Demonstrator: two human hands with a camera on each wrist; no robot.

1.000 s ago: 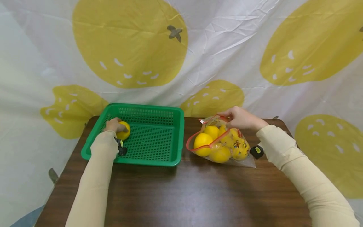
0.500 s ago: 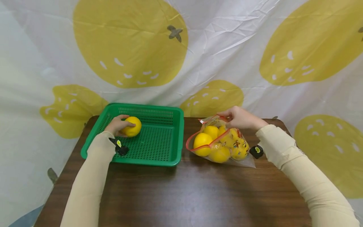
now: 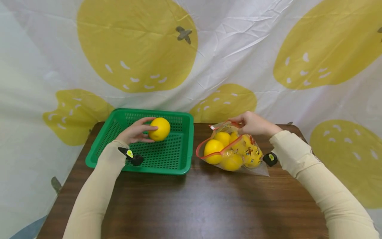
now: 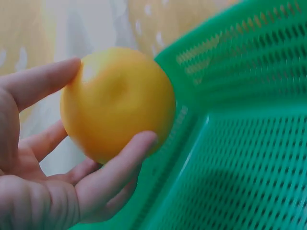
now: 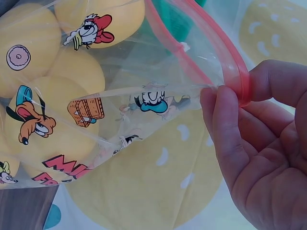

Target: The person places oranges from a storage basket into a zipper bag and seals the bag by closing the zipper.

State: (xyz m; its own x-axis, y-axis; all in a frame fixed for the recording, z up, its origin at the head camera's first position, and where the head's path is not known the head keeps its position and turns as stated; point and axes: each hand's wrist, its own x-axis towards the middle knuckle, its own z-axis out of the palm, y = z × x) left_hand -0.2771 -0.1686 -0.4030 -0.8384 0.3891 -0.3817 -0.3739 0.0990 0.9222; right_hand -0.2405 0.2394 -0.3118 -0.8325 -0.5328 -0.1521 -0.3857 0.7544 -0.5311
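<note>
My left hand (image 3: 135, 132) holds a yellow round fruit (image 3: 160, 129) between its thumb and fingers, above the green plastic basket (image 3: 192, 146). In the left wrist view, a shallow dimple shows on the smooth fruit (image 4: 120, 100), and fingertips touch it from both sides. On the right, my right hand (image 3: 253, 124) pinches the red-edged mouth of a clear zip bag (image 3: 261, 170) at its back corner. Several similar yellow fruits (image 3: 213, 151) lie in the bag, whose mouth gapes toward the basket. Cartoon prints on its plastic (image 5: 153, 103) show in the right wrist view.
Both basket and bag stand on a dark brown wooden table (image 3: 191, 205), with a narrow gap between them. Behind the table hangs a white cloth (image 3: 226, 53) printed with big yellow fruits.
My left hand has lifted the yellow fruit from the basket's left part and carried it rightward over the basket. The right hand and the bag have stayed in place.
</note>
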